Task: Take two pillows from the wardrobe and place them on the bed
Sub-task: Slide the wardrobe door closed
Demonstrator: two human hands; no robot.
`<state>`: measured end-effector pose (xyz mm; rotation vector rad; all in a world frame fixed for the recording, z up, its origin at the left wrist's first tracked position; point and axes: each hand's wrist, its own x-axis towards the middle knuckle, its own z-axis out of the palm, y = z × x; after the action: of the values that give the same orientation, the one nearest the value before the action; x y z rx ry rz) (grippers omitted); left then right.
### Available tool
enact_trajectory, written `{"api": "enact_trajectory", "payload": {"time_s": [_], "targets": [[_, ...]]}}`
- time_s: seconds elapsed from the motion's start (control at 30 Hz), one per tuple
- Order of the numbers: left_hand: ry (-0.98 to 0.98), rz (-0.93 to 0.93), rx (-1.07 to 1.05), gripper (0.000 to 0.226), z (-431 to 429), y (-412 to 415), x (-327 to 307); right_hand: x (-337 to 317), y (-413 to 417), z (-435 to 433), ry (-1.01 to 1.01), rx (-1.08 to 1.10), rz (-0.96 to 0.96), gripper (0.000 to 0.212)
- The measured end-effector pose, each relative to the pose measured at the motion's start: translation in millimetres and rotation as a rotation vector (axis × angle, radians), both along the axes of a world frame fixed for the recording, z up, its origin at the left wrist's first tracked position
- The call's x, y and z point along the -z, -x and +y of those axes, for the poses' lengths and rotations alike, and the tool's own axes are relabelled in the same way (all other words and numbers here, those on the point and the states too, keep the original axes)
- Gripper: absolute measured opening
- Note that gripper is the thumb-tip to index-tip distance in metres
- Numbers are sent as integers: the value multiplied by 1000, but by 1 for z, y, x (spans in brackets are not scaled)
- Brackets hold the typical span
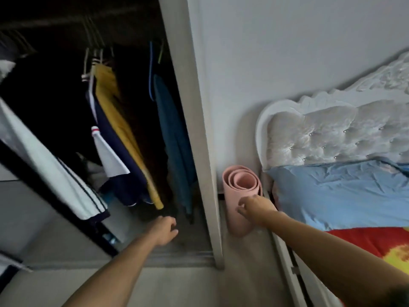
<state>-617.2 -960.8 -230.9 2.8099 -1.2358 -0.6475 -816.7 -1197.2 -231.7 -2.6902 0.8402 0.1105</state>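
The wardrobe (190,129) stands open on the left, dark inside, with clothes hanging from a rail. No pillow shows in it. My left hand (164,230) reaches low into the opening, under the hanging clothes, fingers loosely curled and holding nothing. My right hand (254,207) hovers in front of a rolled pink mat, fingers apart and empty. The bed (332,191) lies at the right with a blue sheet and a white tufted headboard (332,134).
A rolled pink mat (240,196) stands upright between the wardrobe's side panel and the bed. Hanging clothes include a yellow garment (124,134), a teal one (174,147) and a white jacket (55,173). A red and yellow blanket (374,242) covers the near bed.
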Motion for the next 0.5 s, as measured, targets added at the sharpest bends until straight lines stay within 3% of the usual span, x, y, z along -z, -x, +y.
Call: {"api": "enact_trajectory", "payload": {"time_s": [0.2,0.5], "targets": [[138,-15,-184,31,125,-73,-35,-27,-112,101,28,-218,-52,34],[163,-75,-370,26,340,-226,-69,-32,-319,296,24,-371,-97,29]]}}
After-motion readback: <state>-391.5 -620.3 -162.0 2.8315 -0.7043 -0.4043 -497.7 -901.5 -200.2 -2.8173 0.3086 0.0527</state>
